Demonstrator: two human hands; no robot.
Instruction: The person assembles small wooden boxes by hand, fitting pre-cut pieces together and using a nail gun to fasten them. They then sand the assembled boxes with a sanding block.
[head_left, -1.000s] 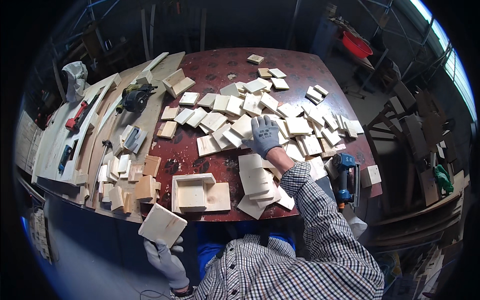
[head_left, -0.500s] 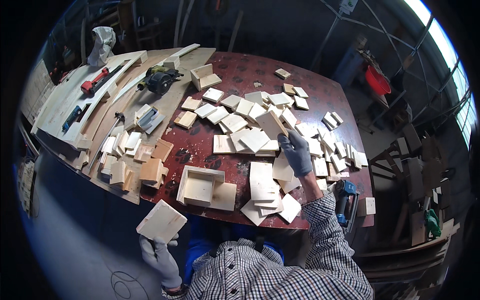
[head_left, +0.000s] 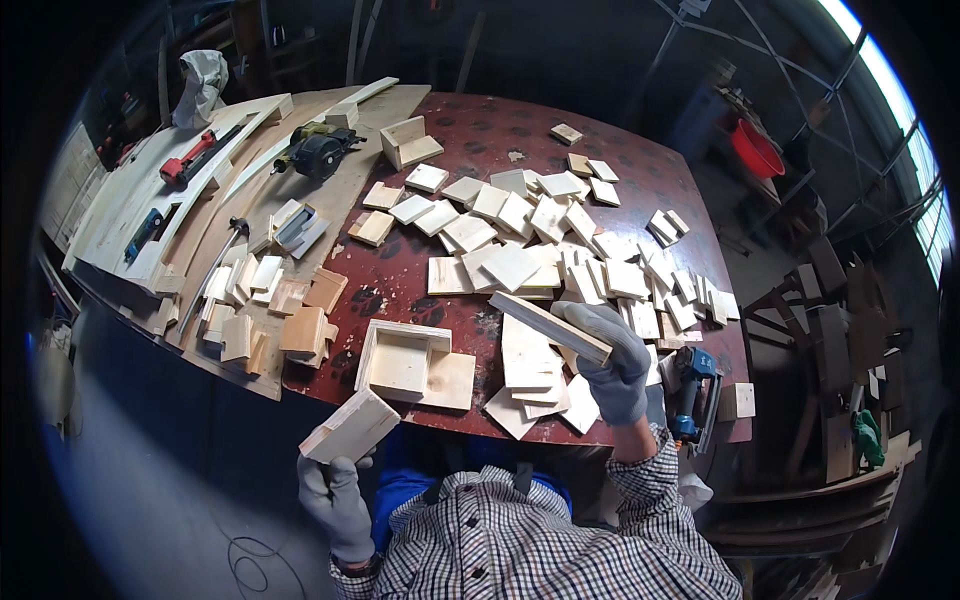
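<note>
A red table (head_left: 640, 180) is filling the middle of the head view, and on it a small wooden box (head_left: 410, 338) is standing at the edge near you. Your left hand (head_left: 335, 507) is grasping a board (head_left: 350, 428) by its lower part, nearer to you than the box. Your right hand (head_left: 614, 365) is gripping a second board (head_left: 550, 328), to the right of the box, over a fanned stack (head_left: 530, 365); whether they are touching, I cannot tell. If the left grip is loosening, its board could drop to the floor (head_left: 180, 450); if your right hand is dipping too low, its board could knock the stack askew.
</note>
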